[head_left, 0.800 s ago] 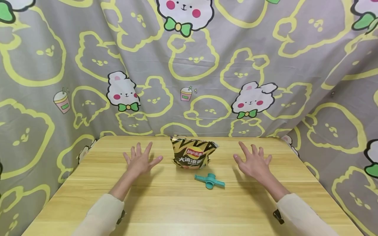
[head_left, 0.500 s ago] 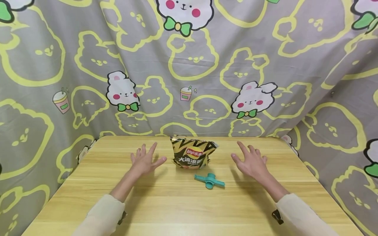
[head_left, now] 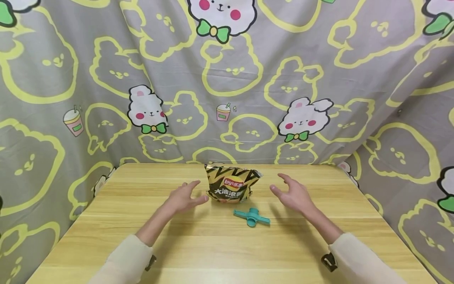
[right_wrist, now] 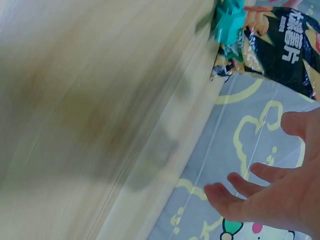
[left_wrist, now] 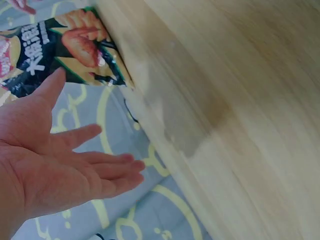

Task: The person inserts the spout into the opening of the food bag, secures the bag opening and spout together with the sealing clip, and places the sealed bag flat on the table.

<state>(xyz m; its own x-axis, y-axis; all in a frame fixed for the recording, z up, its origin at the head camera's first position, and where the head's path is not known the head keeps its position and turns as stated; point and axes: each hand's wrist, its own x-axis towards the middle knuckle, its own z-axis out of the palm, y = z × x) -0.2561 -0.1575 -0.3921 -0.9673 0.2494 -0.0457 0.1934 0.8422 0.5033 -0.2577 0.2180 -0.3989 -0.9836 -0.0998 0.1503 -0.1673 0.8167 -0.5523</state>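
A black and gold Lay's chip bag stands upright toward the back of the table. In front of it lies a teal bag clip with a round spout, its two arms spread in a line. My left hand hovers just left of the bag, thumb and fingers apart and nothing in them. On the other side, a little farther from the bag, my right hand is held with its fingers spread and holds nothing. Both palms face inward, as the left wrist view and right wrist view show.
The wooden table ends at a grey curtain with yellow cartoon outlines, which hangs behind it and along both sides. A dark wrist strap piece shows under the right sleeve.
Both hands have moved inward toward the chip bag, the left one farther, and turned their palms more toward each other. The bag and the clip have stayed in place.
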